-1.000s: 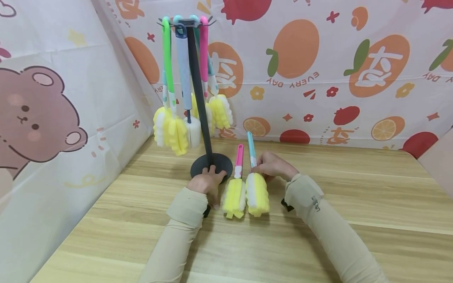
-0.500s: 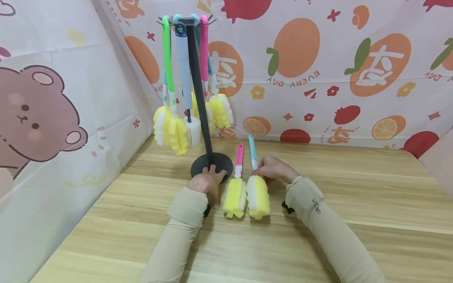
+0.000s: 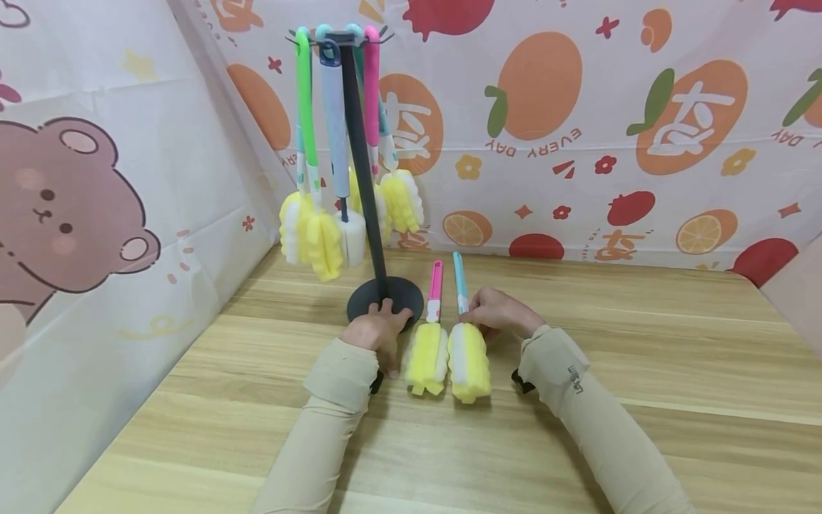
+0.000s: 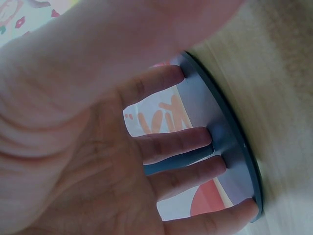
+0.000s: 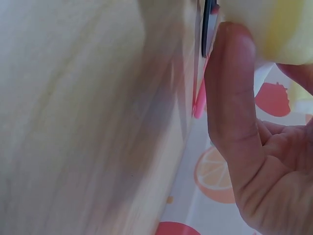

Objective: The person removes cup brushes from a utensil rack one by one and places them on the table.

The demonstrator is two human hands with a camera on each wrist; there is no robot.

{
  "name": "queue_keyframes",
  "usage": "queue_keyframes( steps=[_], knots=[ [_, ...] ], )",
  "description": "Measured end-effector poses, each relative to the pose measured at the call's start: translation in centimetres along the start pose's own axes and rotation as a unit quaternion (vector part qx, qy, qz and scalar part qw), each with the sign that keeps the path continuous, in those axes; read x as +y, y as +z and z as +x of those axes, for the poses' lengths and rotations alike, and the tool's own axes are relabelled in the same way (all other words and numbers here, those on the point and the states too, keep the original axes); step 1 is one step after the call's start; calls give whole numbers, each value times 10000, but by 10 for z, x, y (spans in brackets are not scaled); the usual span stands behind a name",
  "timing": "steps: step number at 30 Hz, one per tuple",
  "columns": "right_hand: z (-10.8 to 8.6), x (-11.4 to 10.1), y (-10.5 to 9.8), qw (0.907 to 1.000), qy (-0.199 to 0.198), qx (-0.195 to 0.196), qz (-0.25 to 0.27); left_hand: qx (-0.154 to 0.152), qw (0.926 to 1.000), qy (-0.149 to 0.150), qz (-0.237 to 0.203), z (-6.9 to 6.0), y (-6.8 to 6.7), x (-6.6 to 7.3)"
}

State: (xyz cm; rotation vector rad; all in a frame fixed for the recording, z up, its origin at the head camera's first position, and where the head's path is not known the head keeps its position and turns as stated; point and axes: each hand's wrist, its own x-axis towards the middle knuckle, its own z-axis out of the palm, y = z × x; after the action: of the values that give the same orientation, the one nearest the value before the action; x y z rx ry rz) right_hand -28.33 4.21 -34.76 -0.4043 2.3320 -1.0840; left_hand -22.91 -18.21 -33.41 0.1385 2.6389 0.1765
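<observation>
The fingertips of my left hand (image 3: 374,333) rest on the round black base (image 3: 362,298) of a rack stand. In the left wrist view, the fingers (image 4: 178,144) of that hand are spread and nearly straight. With thumb and fingers, my right hand (image 3: 502,312) pinches the neck of a sponge bottle brush (image 3: 469,363), which has a blue handle and a yellow-and-white head. Part of its neck is hidden by the fingers. Just left of it lies a second sponge brush (image 3: 426,358) with a pink handle. The right wrist view shows the held sponge head (image 5: 286,32) above the thumb.
Several brushes hang from hooks atop the stand's black pole (image 3: 364,168), including one with a green handle (image 3: 306,107) and one with a pale blue handle (image 3: 335,128). The wooden tabletop (image 3: 642,335) meets a fruit-printed cloth (image 3: 616,128) behind.
My right hand has drawn the blue-handled brush slightly toward me and a little to the right, beside the pink one. The left hand stays on the stand's base.
</observation>
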Motion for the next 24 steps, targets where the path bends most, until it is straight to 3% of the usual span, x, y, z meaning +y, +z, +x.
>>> queue_keyframes(
  steps=[13, 24],
  knots=[
    [0, 3, 4, 9999, -64, -75, 138, -1, 10000, 20, -2, 1, 1, 0],
    [3, 1, 15, 9998, 4, -30, -194, 42, 10000, -2, -15, 1, 1, 0]
  ],
)
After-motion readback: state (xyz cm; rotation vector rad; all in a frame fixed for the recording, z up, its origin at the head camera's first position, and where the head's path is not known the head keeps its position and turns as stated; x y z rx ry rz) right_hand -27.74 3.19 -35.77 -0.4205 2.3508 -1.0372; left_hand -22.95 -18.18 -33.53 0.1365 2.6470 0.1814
